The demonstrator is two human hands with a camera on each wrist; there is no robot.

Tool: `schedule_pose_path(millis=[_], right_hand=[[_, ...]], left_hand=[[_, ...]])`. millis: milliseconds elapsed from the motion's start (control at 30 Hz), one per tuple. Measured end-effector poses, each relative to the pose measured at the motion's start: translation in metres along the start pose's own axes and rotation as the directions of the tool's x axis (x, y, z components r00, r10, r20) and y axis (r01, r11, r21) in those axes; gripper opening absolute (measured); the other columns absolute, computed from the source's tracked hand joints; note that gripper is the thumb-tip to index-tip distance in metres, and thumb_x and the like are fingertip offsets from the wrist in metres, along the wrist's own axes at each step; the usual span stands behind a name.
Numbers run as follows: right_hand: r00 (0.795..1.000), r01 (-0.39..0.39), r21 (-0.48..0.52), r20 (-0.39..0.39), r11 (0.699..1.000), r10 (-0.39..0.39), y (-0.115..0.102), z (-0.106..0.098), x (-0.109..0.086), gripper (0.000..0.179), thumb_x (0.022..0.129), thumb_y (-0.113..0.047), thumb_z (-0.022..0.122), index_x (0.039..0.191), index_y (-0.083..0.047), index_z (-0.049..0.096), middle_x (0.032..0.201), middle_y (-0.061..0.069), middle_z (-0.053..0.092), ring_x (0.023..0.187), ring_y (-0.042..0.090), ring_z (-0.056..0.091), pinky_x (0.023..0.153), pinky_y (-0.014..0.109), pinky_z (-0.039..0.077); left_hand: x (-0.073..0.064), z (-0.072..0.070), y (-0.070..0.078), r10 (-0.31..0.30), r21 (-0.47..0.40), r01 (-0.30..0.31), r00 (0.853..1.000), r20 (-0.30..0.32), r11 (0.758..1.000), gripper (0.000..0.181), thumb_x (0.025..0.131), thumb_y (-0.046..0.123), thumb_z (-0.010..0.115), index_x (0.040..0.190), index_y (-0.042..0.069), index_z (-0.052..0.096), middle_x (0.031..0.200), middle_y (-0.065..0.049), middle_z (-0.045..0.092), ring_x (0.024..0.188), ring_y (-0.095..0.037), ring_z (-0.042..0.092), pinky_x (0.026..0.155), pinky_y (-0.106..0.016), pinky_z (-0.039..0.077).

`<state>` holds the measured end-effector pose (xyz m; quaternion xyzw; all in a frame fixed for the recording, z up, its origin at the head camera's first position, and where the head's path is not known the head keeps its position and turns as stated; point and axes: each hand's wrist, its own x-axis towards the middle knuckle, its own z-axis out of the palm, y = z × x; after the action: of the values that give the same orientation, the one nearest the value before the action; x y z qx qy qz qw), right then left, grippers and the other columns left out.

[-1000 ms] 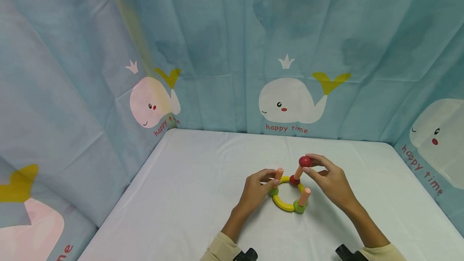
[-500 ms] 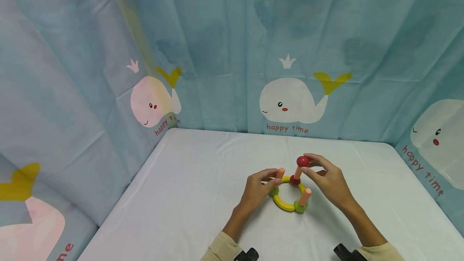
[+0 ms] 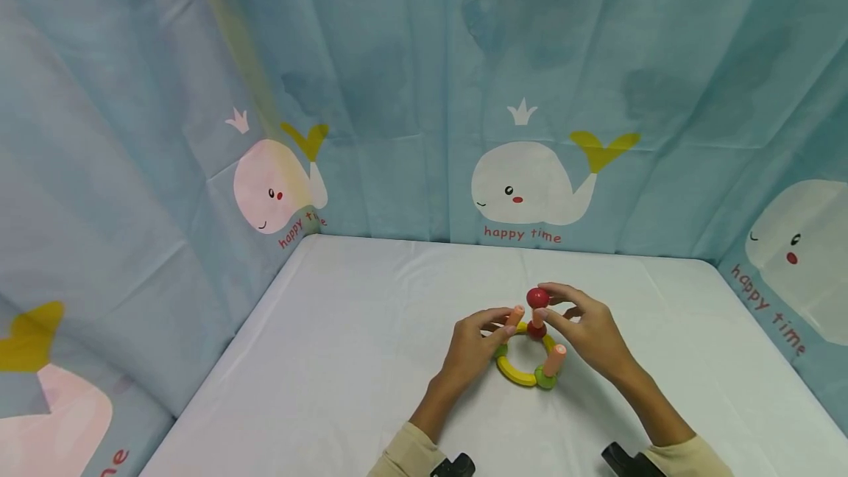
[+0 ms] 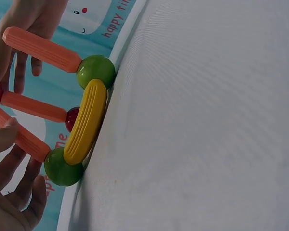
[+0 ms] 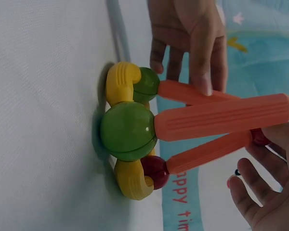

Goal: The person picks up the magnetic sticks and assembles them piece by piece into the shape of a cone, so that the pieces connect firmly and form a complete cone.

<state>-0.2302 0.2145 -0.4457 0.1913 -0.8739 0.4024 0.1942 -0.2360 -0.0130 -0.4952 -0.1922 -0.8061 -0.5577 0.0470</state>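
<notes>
A ring of yellow curved pieces [image 3: 515, 372] joined by green and red balls lies on the white table, with orange ribbed rods standing up from the balls. My left hand [image 3: 466, 348] pinches the left rod [image 4: 31, 140] between thumb and fingers, above its green ball [image 4: 63, 166]. At the back, my right hand [image 3: 592, 330] holds the red ball [image 3: 537, 298] on top of another rod [image 5: 209, 152], thumb and fingers around it. That rod rises from a lower red ball [image 5: 155, 172]. The front right rod [image 3: 555, 361] leans outward from a green ball [image 3: 546, 377], untouched.
White cloth covers the table [image 3: 344, 330]. Blue fabric walls [image 3: 397, 94] printed with whales surround it at the back and sides. Dark wrist devices [image 3: 453, 465] sit by both beige sleeves [image 3: 407, 451].
My right hand has moved left with the top red ball, and its rod now stands more upright. My left hand keeps its pinch and has shifted slightly right, its rod top with it.
</notes>
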Motion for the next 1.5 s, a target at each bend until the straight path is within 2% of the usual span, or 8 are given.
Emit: schedule_pose_path(millis=[133, 300, 600, 833, 967, 1067, 1233, 1500], right_hand=[[1.000, 0.021, -0.003, 0.011, 1.000, -0.021, -0.003, 0.003, 0.001, 0.046, 0.093, -0.011, 0.083, 0.137, -0.013, 0.070, 0.119, 0.003, 0.077, 0.106, 0.018, 0.067, 0.080, 0.022, 0.057], [0.999, 0.034, -0.013, 0.027, 0.999, -0.034, -0.004, 0.005, 0.002, 0.047, 0.092, -0.011, 0.084, 0.137, -0.013, 0.071, 0.120, 0.002, 0.077, 0.107, 0.019, 0.068, 0.080, 0.030, 0.059], [0.998, 0.043, -0.031, 0.037, 0.999, -0.042, -0.004, 0.008, 0.002, 0.046, 0.092, -0.013, 0.084, 0.137, -0.013, 0.071, 0.116, 0.002, 0.077, 0.106, 0.021, 0.068, 0.079, 0.028, 0.059], [0.995, -0.071, 0.004, 0.071, 0.997, 0.071, -0.010, -0.004, -0.009, 0.041, 0.104, -0.026, 0.071, 0.144, -0.018, 0.066, 0.126, -0.001, 0.075, 0.111, 0.010, 0.065, 0.086, 0.023, 0.056], [0.975, -0.178, 0.044, 0.140, 0.983, 0.170, -0.012, -0.017, -0.025, 0.035, 0.109, -0.034, 0.062, 0.141, -0.020, 0.067, 0.128, -0.003, 0.074, 0.114, 0.004, 0.063, 0.091, 0.027, 0.056], [0.958, -0.212, 0.062, 0.208, 0.975, 0.195, -0.010, -0.024, -0.038, 0.036, 0.107, -0.032, 0.065, 0.139, -0.018, 0.068, 0.127, -0.003, 0.075, 0.112, 0.005, 0.064, 0.088, 0.028, 0.056], [0.943, -0.192, 0.088, 0.292, 0.977, 0.160, 0.001, -0.023, -0.053, 0.037, 0.098, -0.031, 0.078, 0.133, -0.019, 0.072, 0.127, -0.004, 0.074, 0.103, 0.009, 0.064, 0.081, 0.029, 0.057], [0.940, -0.087, 0.144, 0.339, 0.986, 0.034, 0.012, -0.011, -0.061, 0.007, 0.099, -0.022, 0.077, 0.105, -0.025, 0.076, 0.115, -0.001, 0.079, 0.103, 0.004, 0.068, 0.078, 0.026, 0.056]], left_hand=[[0.000, 0.000, 0.000, -0.010, -0.011, 0.010, 1.000, 0.002, 1.000, 0.036, 0.100, 0.026, 0.076, 0.135, 0.023, 0.074, 0.123, 0.004, 0.076, 0.105, -0.012, 0.071, 0.090, -0.024, 0.057], [0.001, 0.001, -0.001, -0.003, 0.002, 0.003, 1.000, -0.008, 1.000, 0.033, 0.100, 0.025, 0.075, 0.133, 0.020, 0.075, 0.122, 0.003, 0.077, 0.104, -0.011, 0.071, 0.090, -0.024, 0.058], [0.001, 0.002, -0.002, 0.007, 0.011, -0.007, 1.000, -0.001, 1.000, 0.035, 0.099, 0.027, 0.075, 0.133, 0.020, 0.075, 0.122, 0.004, 0.077, 0.104, -0.009, 0.071, 0.092, -0.023, 0.057], [0.000, 0.002, -0.002, -0.022, 0.008, 0.022, 1.000, -0.001, 1.000, 0.034, 0.100, 0.026, 0.076, 0.133, 0.022, 0.075, 0.124, 0.008, 0.076, 0.106, -0.007, 0.071, 0.093, -0.023, 0.057], [0.000, 0.002, -0.002, -0.029, 0.020, 0.029, 1.000, -0.001, 0.999, 0.035, 0.099, 0.028, 0.076, 0.133, 0.024, 0.075, 0.122, 0.008, 0.077, 0.106, -0.006, 0.070, 0.093, -0.023, 0.057], [0.001, 0.002, -0.002, -0.025, 0.025, 0.025, 1.000, -0.001, 0.999, 0.035, 0.099, 0.030, 0.076, 0.134, 0.024, 0.075, 0.122, 0.008, 0.077, 0.106, -0.006, 0.070, 0.093, -0.023, 0.057], [0.001, 0.000, -0.002, -0.018, 0.013, 0.018, 1.000, -0.002, 1.000, 0.035, 0.099, 0.030, 0.076, 0.133, 0.024, 0.076, 0.122, 0.008, 0.077, 0.105, -0.006, 0.070, 0.092, -0.023, 0.057], [0.001, 0.000, -0.002, -0.033, 0.006, 0.033, 0.999, 0.003, 0.999, 0.036, 0.098, 0.031, 0.076, 0.133, 0.025, 0.075, 0.122, 0.008, 0.076, 0.107, -0.006, 0.069, 0.093, -0.022, 0.057]])
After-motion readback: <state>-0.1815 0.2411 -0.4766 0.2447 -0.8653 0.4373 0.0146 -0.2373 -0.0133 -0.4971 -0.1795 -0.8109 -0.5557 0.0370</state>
